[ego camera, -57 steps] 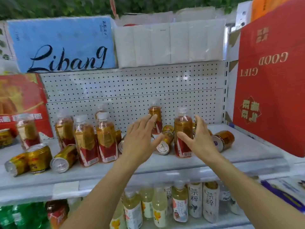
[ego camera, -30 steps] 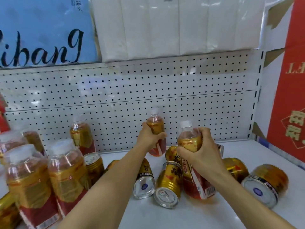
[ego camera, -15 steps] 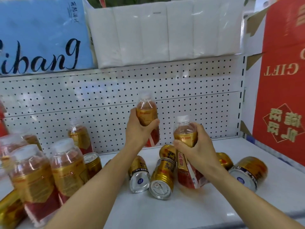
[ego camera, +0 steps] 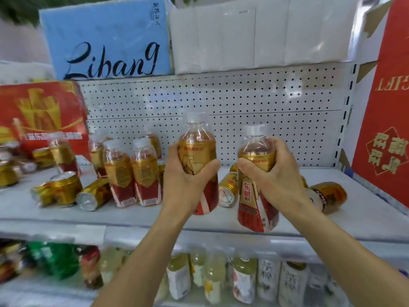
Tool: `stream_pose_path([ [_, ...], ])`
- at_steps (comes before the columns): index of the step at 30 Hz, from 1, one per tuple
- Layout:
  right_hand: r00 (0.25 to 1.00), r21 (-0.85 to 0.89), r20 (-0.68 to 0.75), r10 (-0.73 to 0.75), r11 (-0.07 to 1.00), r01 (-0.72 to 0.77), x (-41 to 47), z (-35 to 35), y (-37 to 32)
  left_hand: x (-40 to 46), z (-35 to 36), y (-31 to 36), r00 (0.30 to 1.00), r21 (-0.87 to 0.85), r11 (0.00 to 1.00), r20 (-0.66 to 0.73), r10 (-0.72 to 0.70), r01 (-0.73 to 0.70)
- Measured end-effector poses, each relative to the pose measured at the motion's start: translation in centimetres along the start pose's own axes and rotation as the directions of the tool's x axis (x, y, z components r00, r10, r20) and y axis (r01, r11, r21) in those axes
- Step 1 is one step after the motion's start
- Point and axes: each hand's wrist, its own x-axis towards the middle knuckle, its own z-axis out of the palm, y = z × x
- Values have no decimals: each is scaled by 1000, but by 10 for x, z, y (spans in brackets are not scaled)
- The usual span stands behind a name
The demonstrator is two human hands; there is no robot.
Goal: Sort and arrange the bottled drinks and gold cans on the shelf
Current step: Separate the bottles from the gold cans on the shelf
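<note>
I hold 2 bottles clear of the shelf (ego camera: 221, 220): left hand (ego camera: 186, 185) wraps the left bottle (ego camera: 198, 156), right hand (ego camera: 274, 182) wraps the right bottle (ego camera: 256, 196), probably to join the standing bottles (ego camera: 132, 173), away from the toppled gold cans (ego camera: 228, 189).

Both forearms raised, left grip (ego camera: 188, 185) curled closed, right grip (ego camera: 274, 180) curled closed

Both bottles (ego camera: 197, 160) seemingly lifted clear.

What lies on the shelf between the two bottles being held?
In the head view, a gold can lies on its side on the shelf, seen between the left-hand bottle and right-hand bottle.
</note>
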Motion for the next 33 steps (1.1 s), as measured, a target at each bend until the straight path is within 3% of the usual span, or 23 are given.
stream_pose_path([
  [13, 964, 156, 256, -64, 987, 24, -79, 122, -78, -84, -169, -7, 969, 144, 975, -202, -140, 171],
  [23, 917, 348, 383, -115, 937, -28, -149, 314, -176, -106, -405, -26, 937, 200, 945, -290, -196, 259],
  [33, 912, 402, 394, -116, 914, -57, -191, 505, -262, -90, -604, -62, 919, 229, 928, -336, -208, 294],
])
